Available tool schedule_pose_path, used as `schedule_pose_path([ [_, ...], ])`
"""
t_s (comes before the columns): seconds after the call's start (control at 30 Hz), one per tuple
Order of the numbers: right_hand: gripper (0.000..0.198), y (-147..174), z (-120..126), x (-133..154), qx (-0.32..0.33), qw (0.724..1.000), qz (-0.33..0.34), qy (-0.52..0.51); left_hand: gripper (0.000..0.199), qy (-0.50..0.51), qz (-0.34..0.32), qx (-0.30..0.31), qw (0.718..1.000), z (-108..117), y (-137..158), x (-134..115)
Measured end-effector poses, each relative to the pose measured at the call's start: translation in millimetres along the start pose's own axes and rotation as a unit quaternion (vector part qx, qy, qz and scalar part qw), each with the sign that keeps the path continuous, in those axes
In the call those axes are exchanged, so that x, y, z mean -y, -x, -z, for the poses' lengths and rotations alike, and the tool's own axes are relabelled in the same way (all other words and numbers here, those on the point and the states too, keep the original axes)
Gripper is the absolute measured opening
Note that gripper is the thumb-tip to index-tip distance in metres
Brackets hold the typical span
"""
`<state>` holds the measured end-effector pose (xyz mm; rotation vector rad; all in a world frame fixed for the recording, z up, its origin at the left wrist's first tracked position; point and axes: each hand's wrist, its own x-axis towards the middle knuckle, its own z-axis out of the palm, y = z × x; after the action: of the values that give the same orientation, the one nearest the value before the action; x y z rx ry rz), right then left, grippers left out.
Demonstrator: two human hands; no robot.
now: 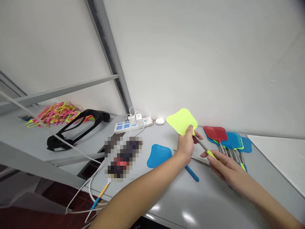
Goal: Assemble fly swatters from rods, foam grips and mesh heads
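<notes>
A yellow-green fly swatter (182, 121) with a metal shaft is held above the table by both hands. My left hand (187, 143) pinches it where the perforated head meets the shaft. Closed around its yellow-green handle is my right hand (220, 163). Below them lies a blue fly swatter (159, 156), its blue grip sticking out beyond my left forearm. A bare metal rod (200, 161) rests on the table between the hands, one end hidden behind my right hand. To the right, several red, blue and yellow-green swatters (232, 140) lie in an overlapping pile.
A power strip (122, 126) with white plugs and a small white round device (159, 121) stand by the wall. A pixelated phone-like object (124, 159) trails a cable. On the left shelf are a black headband-like frame (78, 127) and colourful strips (59, 113). White sheeting (281, 159) lies right.
</notes>
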<state>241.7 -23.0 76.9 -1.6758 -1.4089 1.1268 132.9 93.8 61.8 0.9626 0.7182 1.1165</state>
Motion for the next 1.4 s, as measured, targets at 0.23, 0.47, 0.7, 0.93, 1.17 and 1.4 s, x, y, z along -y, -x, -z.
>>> schedule_pose_path([
  [0.23,0.033,-2,3,-28,-0.141,0.943,0.148,0.263,0.041,-0.062,-0.020,0.088,0.994,31,11,-10],
  [0.47,0.029,-5,-14,-33,-0.237,0.808,0.297,0.450,0.044,-0.091,0.011,0.020,0.996,52,41,-3],
  [0.7,0.026,-4,-21,-26,-0.250,0.777,0.318,0.482,0.040,-0.107,0.025,0.037,0.993,43,54,0],
  [0.93,0.019,-2,-28,-22,-0.233,0.777,0.338,0.477,0.033,-0.212,0.015,0.174,0.962,42,59,-7],
  [1.17,0.015,1,-28,-3,-0.205,0.796,0.349,0.451,0.034,-0.261,-0.073,0.129,0.954,46,62,-13],
  [1.4,0.016,-9,-7,-9,-0.235,0.797,0.335,0.444,0.035,-0.260,-0.186,-0.127,0.939,69,18,-36],
])
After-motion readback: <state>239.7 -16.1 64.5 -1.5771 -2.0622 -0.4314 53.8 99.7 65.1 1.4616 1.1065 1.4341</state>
